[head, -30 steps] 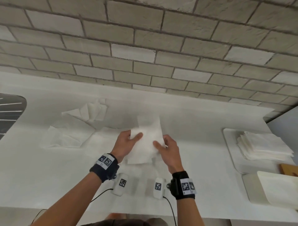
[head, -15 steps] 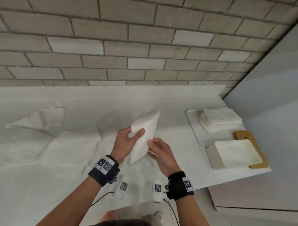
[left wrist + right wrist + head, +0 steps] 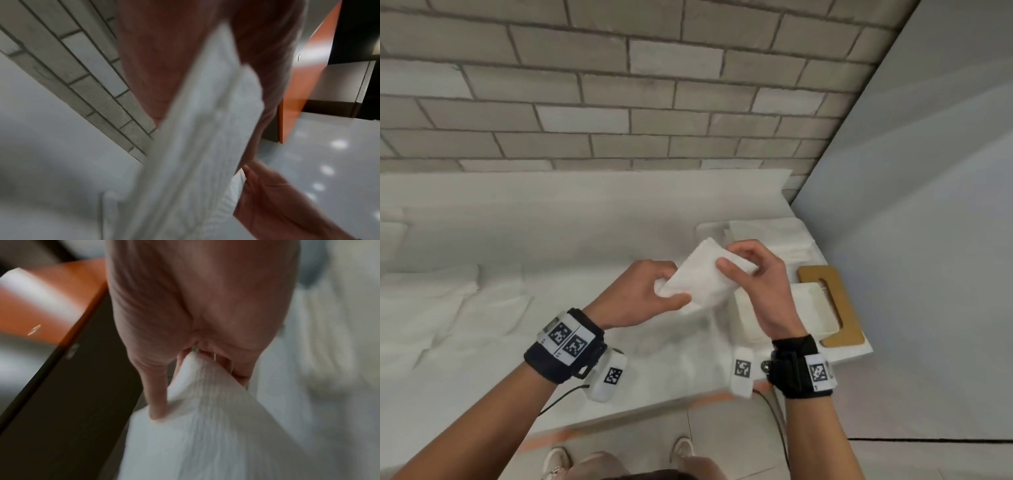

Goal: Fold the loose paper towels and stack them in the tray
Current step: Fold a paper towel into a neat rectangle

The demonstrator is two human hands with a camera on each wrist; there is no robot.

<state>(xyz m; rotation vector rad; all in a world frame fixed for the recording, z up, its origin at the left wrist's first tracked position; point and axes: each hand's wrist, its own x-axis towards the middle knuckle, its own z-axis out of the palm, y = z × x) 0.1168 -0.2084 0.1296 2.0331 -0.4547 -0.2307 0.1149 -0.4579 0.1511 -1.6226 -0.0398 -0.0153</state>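
my left hand (image 3: pixel 650 294) and right hand (image 3: pixel 760 287) are both pinching the folded white paper towel (image 3: pixel 703 274), lifting it above the white counter (image 3: pixel 619 370) near its right end. the flat white tray with stacked towels (image 3: pixel 709 228) is lying just beyond, against the grey side wall (image 3: pixel 928 240). loose white towels (image 3: pixel 458 308) are crowding the counter's left. the right wrist view is showing thumb and fingers (image 3: pixel 156 395) clamping one corner.

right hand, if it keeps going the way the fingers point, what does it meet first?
Beyond the folded paper towel it already pinches, the right hand points up-left, so probably the left hand gripping the towel's other end. Depth is unclear.
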